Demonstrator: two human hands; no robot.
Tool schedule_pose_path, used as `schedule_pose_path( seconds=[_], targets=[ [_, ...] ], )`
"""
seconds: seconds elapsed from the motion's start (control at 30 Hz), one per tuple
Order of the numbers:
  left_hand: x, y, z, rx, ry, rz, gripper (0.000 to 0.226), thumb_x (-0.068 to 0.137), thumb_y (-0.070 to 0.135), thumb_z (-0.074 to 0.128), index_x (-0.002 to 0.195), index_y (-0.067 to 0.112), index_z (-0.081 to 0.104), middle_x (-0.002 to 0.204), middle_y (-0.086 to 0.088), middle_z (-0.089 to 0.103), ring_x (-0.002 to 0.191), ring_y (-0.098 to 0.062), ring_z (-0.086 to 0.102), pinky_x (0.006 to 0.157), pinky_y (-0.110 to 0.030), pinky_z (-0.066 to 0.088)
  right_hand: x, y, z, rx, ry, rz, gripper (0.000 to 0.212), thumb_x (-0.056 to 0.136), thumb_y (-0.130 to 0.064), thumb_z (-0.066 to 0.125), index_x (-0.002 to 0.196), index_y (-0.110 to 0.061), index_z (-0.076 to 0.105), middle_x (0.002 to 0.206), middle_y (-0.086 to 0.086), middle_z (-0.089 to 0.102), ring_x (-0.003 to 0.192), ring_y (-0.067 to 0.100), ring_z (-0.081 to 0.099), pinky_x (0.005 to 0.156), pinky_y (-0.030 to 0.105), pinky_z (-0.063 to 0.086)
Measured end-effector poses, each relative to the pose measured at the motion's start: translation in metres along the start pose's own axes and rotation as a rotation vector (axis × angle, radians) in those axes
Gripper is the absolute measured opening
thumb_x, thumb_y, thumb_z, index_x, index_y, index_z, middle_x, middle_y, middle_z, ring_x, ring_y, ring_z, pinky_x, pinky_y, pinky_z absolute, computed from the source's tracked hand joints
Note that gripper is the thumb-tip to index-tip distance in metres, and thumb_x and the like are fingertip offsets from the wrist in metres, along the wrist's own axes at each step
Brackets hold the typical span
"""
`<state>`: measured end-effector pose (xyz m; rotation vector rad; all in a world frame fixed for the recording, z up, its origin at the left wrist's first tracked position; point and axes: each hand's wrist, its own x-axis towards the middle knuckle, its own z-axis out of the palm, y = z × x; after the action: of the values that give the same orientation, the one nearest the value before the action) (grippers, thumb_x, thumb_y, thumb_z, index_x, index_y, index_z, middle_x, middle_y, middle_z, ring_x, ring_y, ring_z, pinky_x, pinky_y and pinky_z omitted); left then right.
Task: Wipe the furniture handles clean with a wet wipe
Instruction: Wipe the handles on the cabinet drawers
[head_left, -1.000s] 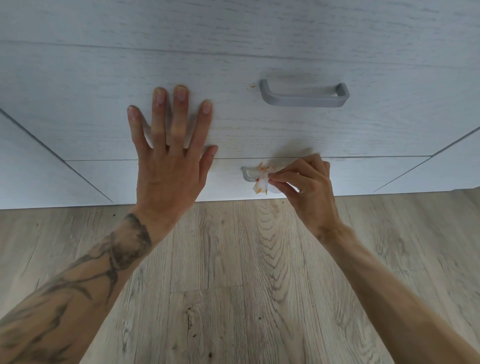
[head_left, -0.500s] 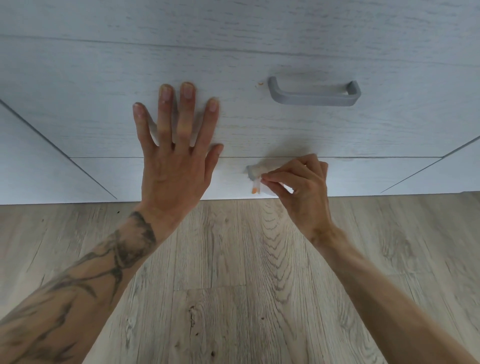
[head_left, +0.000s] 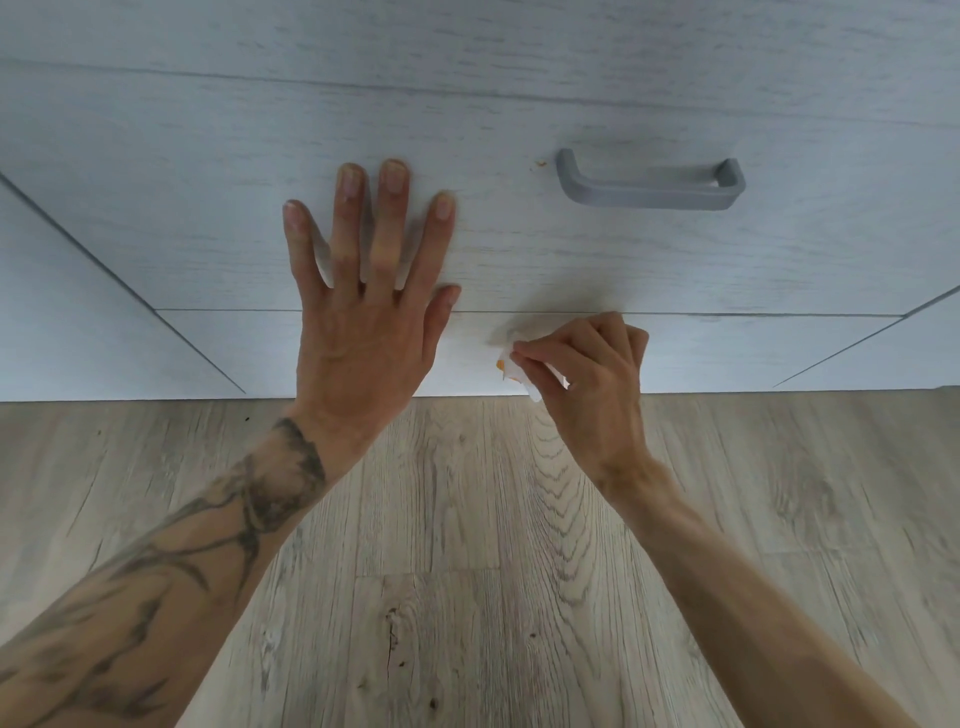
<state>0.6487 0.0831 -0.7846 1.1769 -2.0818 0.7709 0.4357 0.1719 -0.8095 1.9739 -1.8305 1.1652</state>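
Pinched between the thumb and curled fingers of the right hand (head_left: 587, 379), the crumpled white wet wipe with orange stains (head_left: 511, 370) sits against the pale lower drawer front (head_left: 322, 353), close under its top edge and right of centre on my feed. Just above the wipe I can make out a small grey end of the lower handle (head_left: 508, 336); the knuckles cover the rest. Farther up and to the right, a grey bar handle (head_left: 649, 189) on the whitewashed wood-grain upper drawer front (head_left: 182, 218) is in full view, with a tiny orange speck (head_left: 540, 165) just left of it. The left hand (head_left: 358, 332) lies flat on that upper front, fingers straight and spread, holding nothing, its palm overlapping the seam between the drawers. Both arms reach in from the near edge over the grey-brown wood-plank floor (head_left: 467, 571); the left forearm (head_left: 171, 582) is tattooed.
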Motion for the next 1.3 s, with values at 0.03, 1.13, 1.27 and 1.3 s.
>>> schedule_pose_path(
  seconds=[0.03,1.13,1.27,1.3],
  targets=[
    [0.0,0.0,0.0,-0.002,0.001,-0.001,0.082,0.116,0.048,0.044,0.17,0.016,-0.008,0.169,-0.019,-0.003,0.157,-0.042,-0.002,0.127,-0.066,-0.004,-0.002,0.001,-0.002,-0.007,0.013,0.009,0.005,0.088,-0.023,0.088,0.09,-0.02,0.085,0.082,-0.007,0.07,0.091,0.02,0.054,0.088,0.032,0.028],
    [-0.001,0.0,0.002,0.004,0.002,-0.005,0.081,0.116,0.049,0.044,0.17,0.016,-0.005,0.169,-0.017,-0.008,0.157,-0.041,-0.001,0.128,-0.067,-0.002,-0.006,-0.027,0.01,-0.138,0.13,0.102,0.011,0.085,-0.014,0.089,0.083,-0.022,0.081,0.079,-0.008,0.07,0.081,0.026,0.062,0.083,0.038,0.033],
    [0.0,0.0,0.002,0.016,0.002,-0.009,0.08,0.116,0.05,0.044,0.17,0.016,-0.004,0.169,-0.017,-0.007,0.157,-0.041,-0.001,0.128,-0.067,-0.001,0.004,-0.034,0.02,-0.156,0.132,0.135,0.013,0.084,-0.014,0.087,0.079,-0.022,0.079,0.075,-0.006,0.068,0.081,0.025,0.061,0.083,0.043,0.038],
    [0.0,0.0,0.002,0.017,0.004,-0.011,0.08,0.116,0.049,0.044,0.17,0.016,-0.004,0.169,-0.017,-0.007,0.157,-0.041,-0.001,0.128,-0.067,-0.001,0.003,-0.032,0.02,-0.154,0.13,0.129,0.012,0.085,-0.015,0.087,0.079,-0.022,0.079,0.075,-0.006,0.068,0.08,0.025,0.062,0.082,0.044,0.039]
  ],
)
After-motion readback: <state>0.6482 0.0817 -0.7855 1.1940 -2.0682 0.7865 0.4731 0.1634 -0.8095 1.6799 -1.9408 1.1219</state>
